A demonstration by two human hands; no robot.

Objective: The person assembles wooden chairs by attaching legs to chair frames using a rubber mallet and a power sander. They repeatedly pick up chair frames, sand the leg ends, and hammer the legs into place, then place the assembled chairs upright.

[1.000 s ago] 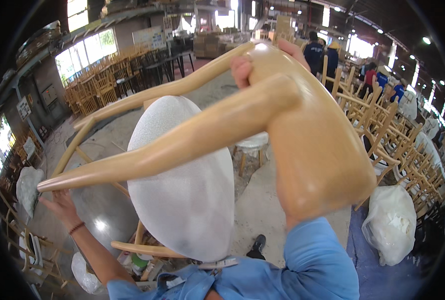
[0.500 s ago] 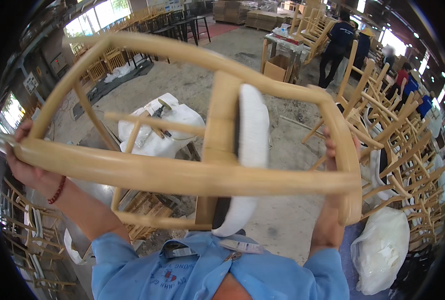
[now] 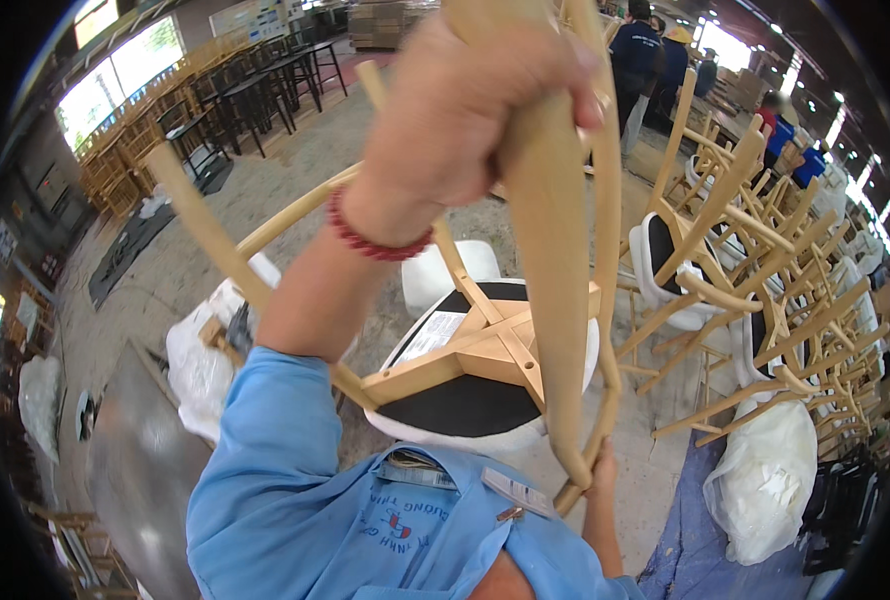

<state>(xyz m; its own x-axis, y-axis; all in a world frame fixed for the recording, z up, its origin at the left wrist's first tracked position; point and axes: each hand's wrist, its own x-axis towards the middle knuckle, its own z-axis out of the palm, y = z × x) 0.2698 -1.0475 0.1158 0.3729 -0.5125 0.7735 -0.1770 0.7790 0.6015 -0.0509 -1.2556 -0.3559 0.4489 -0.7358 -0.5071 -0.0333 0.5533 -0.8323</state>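
I am holding up a light wooden chair (image 3: 555, 290), turned so that its underside faces me. My left hand (image 3: 495, 110), with a red bead bracelet at the wrist, is wrapped around a thick wooden rail high in front of me. Lower down on the right, my right hand (image 3: 603, 468) grips the bent end of the frame; its fingers are partly hidden. Between the hands shows the white padded seat (image 3: 525, 437) with a black bottom (image 3: 435, 405), a pale label (image 3: 435, 332) and crossed wooden braces (image 3: 490, 345). Some legs point up to the left.
Stacked wooden chairs (image 3: 765, 250) crowd the right side. Below them, a white plastic bag (image 3: 765, 480) lies by a blue sheet (image 3: 680, 520). A grey surface (image 3: 145, 450) and a plastic-wrapped bundle (image 3: 200, 375) are at left. Black chairs (image 3: 265, 95) and people (image 3: 637, 55) are farther back.
The chair has swung from lying sideways across my view to underside toward me. My left hand has risen from far left to top centre; my right hand has dropped.
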